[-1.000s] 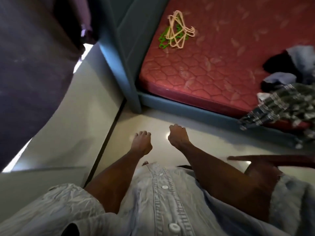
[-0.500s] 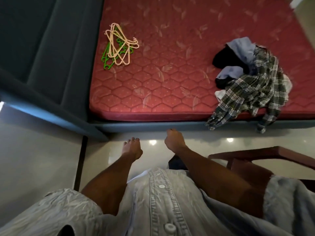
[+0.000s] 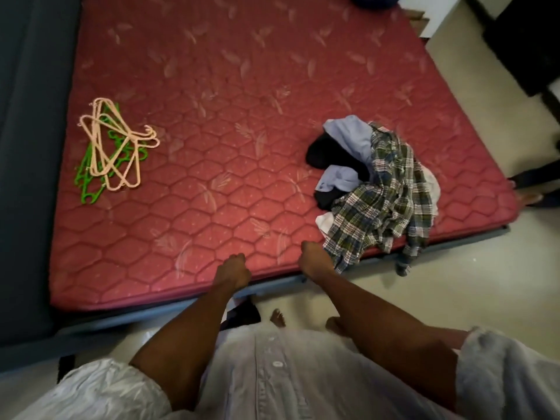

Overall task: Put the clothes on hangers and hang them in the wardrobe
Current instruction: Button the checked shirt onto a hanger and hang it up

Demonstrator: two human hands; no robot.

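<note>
A pile of clothes point(image 3: 348, 153) lies near the right front edge of the red mattress point(image 3: 230, 95). A plaid shirt point(image 3: 385, 207) tops it, over light blue, black and white pieces, and one sleeve hangs over the bed edge. A heap of peach and green plastic hangers point(image 3: 115, 147) sits at the mattress's left side. My left hand point(image 3: 233, 269) and my right hand point(image 3: 313, 259) hover over the mattress's front edge, fingers loosely curled, holding nothing. My right hand is just left of the plaid shirt, not touching it.
A blue-grey padded headboard point(image 3: 30, 147) runs along the left of the bed. Dark furniture point(image 3: 521, 40) stands at the top right on the pale tiled floor point(image 3: 454, 283). My bare feet point(image 3: 277, 318) are close to the bed frame.
My view has swung right and forward from the wardrobe side to the bed. The whole mattress now shows, and both hands have come over its front edge, nearer the clothes.
</note>
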